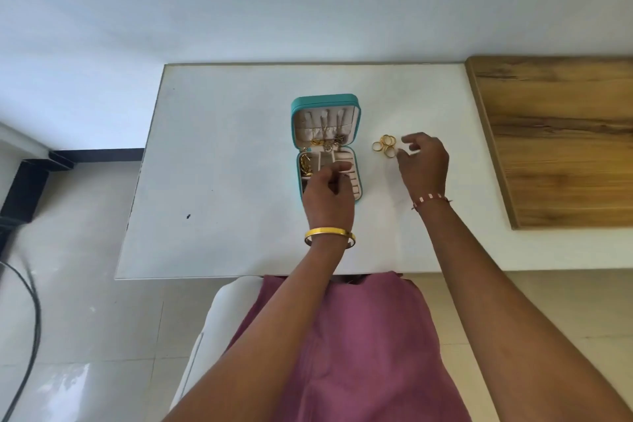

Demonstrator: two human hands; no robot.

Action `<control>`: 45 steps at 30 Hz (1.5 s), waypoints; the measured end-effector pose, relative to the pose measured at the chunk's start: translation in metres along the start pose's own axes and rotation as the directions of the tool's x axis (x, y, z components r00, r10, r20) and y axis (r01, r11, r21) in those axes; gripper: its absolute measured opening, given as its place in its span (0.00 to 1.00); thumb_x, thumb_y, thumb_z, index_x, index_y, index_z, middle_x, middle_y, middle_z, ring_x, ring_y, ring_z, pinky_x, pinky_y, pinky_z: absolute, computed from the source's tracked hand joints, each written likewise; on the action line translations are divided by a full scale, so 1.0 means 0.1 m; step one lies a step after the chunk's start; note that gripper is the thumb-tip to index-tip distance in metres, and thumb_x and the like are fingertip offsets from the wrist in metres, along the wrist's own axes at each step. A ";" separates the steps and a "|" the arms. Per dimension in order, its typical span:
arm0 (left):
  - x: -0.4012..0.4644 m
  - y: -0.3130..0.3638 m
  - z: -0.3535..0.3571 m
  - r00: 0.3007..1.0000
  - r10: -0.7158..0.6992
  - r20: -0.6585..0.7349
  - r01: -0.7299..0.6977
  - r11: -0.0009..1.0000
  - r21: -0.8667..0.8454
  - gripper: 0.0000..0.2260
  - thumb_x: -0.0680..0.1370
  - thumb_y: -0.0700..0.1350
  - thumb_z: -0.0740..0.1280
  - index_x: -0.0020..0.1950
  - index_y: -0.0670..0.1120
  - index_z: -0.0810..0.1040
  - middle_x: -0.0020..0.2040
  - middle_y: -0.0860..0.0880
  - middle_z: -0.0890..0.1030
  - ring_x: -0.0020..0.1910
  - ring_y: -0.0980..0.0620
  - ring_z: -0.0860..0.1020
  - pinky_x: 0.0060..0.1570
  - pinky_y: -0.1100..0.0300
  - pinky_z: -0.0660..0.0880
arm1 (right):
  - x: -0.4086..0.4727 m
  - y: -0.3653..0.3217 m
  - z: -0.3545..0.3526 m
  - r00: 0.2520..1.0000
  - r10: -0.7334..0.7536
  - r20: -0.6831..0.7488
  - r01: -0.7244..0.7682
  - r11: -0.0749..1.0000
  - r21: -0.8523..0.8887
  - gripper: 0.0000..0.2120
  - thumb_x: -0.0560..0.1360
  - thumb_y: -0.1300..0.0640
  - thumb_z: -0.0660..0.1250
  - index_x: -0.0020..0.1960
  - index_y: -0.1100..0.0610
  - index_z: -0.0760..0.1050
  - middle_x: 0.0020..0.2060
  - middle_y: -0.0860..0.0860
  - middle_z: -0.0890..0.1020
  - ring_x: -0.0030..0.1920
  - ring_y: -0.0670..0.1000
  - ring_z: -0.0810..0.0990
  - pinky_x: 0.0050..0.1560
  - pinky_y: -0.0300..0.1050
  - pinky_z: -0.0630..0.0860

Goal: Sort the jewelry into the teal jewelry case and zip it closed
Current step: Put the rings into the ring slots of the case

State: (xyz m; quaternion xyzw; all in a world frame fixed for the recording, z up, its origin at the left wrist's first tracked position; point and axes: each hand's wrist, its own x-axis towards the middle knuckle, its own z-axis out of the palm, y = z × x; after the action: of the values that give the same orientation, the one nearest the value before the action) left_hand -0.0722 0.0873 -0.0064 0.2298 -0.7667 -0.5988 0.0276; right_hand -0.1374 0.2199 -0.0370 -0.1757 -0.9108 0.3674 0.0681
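the teal jewelry case (325, 103) lies open near the middle of the white table (219, 181), its lid folded flat away from the person and its base nearer to them. the outer shell is teal with rounded corners; the lining is pale cream. the lid has a gathered pocket across it, and chains hang from the top of the lid down to that pocket, with gold and silver pieces (325, 143) bunched along the hinge line. the base is split into compartments: a left one holding a heap of gold jewelry (305, 164), narrow ones in the middle, and padded ring rolls on the right. no brand, label or writing can be read on the case or anywhere else.

a small cluster of gold rings (385, 144) sits on the table just to the right of the case, apart from it.

the left hand (329, 193) hovers over the base of the case, thumb and forefinger curled close together above the ring rolls; whether they pinch something is too small to tell. a gold bangle (330, 236) circles that wrist. the right hand (424, 164) is beside the rings, fingers loosely curled and spread toward them, fingertips near the cluster but holding nothing that shows. a red and white thread bracelet (431, 199) is on that wrist.

a wooden board (561, 134) lies at the table's right side. a mauve garment (342, 346) covers the person's lap.
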 end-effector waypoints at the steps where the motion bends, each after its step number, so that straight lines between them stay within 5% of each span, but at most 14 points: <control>1: 0.00 0.02 0.05 1.000 -0.011 0.025 0.011 1.000 -0.007 0.10 0.76 0.36 0.61 0.51 0.43 0.81 0.41 0.50 0.79 0.38 0.56 0.75 0.37 0.76 0.69 | 0.07 0.01 0.02 0.998 -0.041 0.044 0.043 0.998 -0.050 0.14 0.71 0.65 0.67 0.57 0.61 0.77 0.54 0.61 0.77 0.54 0.58 0.77 0.52 0.41 0.70; 4: 0.01 0.04 0.20 0.993 -0.035 0.110 0.036 0.999 -0.005 0.09 0.76 0.36 0.61 0.50 0.43 0.80 0.37 0.47 0.77 0.36 0.53 0.74 0.40 0.67 0.73 | 0.23 0.08 0.12 0.956 -0.182 0.231 0.235 0.945 -0.229 0.20 0.73 0.66 0.64 0.65 0.59 0.72 0.64 0.62 0.72 0.64 0.61 0.70 0.64 0.46 0.64; 9: 0.01 -0.04 0.25 0.987 -0.070 0.147 0.069 0.998 0.016 0.09 0.75 0.36 0.62 0.49 0.43 0.80 0.38 0.45 0.78 0.39 0.49 0.75 0.50 0.52 0.77 | 0.17 0.16 0.25 0.863 -0.347 0.367 0.464 0.831 -0.305 0.19 0.74 0.70 0.58 0.63 0.62 0.74 0.63 0.64 0.74 0.64 0.64 0.71 0.65 0.51 0.66; 15: -0.23 -0.18 0.19 0.968 -0.145 0.203 0.142 0.989 0.027 0.09 0.75 0.36 0.62 0.47 0.46 0.80 0.42 0.44 0.81 0.42 0.46 0.79 0.53 0.46 0.77 | -0.40 0.19 0.24 0.867 -0.352 0.352 0.451 0.855 -0.256 0.16 0.73 0.70 0.59 0.60 0.66 0.75 0.63 0.67 0.73 0.65 0.65 0.70 0.65 0.53 0.67; 20: -0.40 -0.27 0.05 0.955 -0.227 0.189 0.230 0.973 0.008 0.09 0.75 0.36 0.62 0.46 0.47 0.80 0.40 0.46 0.81 0.43 0.46 0.79 0.55 0.47 0.76 | -0.84 0.25 0.11 0.869 -0.296 0.397 0.412 0.877 -0.249 0.19 0.77 0.68 0.56 0.66 0.61 0.70 0.70 0.60 0.66 0.72 0.58 0.62 0.69 0.47 0.61; 24: -0.42 -0.31 -0.08 0.950 -0.270 0.156 0.273 0.962 0.002 0.09 0.75 0.35 0.61 0.46 0.45 0.80 0.39 0.45 0.80 0.41 0.47 0.78 0.55 0.48 0.77 | -0.88 0.20 0.01 0.883 -0.290 0.370 0.403 0.872 -0.277 0.13 0.77 0.65 0.59 0.59 0.63 0.77 0.57 0.62 0.77 0.60 0.60 0.73 0.54 0.44 0.71; 26: -0.43 -0.30 -0.11 0.944 -0.291 0.158 0.294 0.956 0.000 0.09 0.75 0.35 0.61 0.48 0.43 0.80 0.40 0.44 0.79 0.41 0.47 0.78 0.55 0.49 0.77 | -0.86 0.16 0.00 0.880 -0.294 0.374 0.409 0.868 -0.281 0.12 0.76 0.65 0.61 0.57 0.63 0.78 0.51 0.62 0.78 0.54 0.60 0.75 0.46 0.41 0.68; 33: -0.38 -0.31 -0.15 0.921 -0.336 0.198 0.344 0.939 -0.005 0.11 0.76 0.35 0.60 0.54 0.40 0.79 0.44 0.45 0.80 0.44 0.48 0.78 0.52 0.55 0.77 | -0.86 0.12 -0.03 0.959 -0.052 0.279 0.031 0.997 0.077 0.04 0.71 0.68 0.68 0.45 0.64 0.80 0.39 0.58 0.82 0.37 0.52 0.76 0.41 0.40 0.74; 38: -0.37 -0.34 -0.16 0.903 -0.353 0.243 0.364 0.932 0.003 0.12 0.76 0.35 0.61 0.57 0.39 0.78 0.46 0.44 0.79 0.44 0.48 0.78 0.50 0.57 0.76 | -0.94 0.13 -0.09 0.962 0.106 0.250 -0.172 0.950 0.262 0.07 0.72 0.71 0.65 0.46 0.63 0.80 0.36 0.54 0.80 0.30 0.45 0.78 0.32 0.28 0.74; 41: -0.38 -0.32 -0.16 0.890 -0.361 0.280 0.377 0.926 -0.003 0.12 0.77 0.36 0.61 0.59 0.39 0.77 0.47 0.44 0.79 0.45 0.49 0.78 0.48 0.61 0.76 | -0.98 0.12 -0.17 0.959 0.156 0.236 -0.235 0.905 0.354 0.05 0.71 0.71 0.66 0.45 0.65 0.79 0.33 0.52 0.80 0.27 0.40 0.79 0.34 0.30 0.77; 45: -0.43 -0.25 -0.18 0.848 -0.372 0.376 0.429 0.900 -0.077 0.12 0.78 0.38 0.61 0.60 0.38 0.75 0.47 0.42 0.79 0.40 0.50 0.79 0.40 0.63 0.78 | -1.11 0.01 -0.25 0.947 0.159 0.279 -0.276 0.846 0.457 0.04 0.70 0.71 0.69 0.43 0.65 0.77 0.33 0.55 0.81 0.30 0.45 0.81 0.36 0.36 0.79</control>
State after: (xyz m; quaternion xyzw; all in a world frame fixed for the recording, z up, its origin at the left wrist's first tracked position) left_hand -0.0201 0.0832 -0.0151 0.2712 -0.6439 -0.6815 -0.2178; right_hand -0.0273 0.1955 -0.0185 -0.2117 -0.7632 0.6093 -0.0378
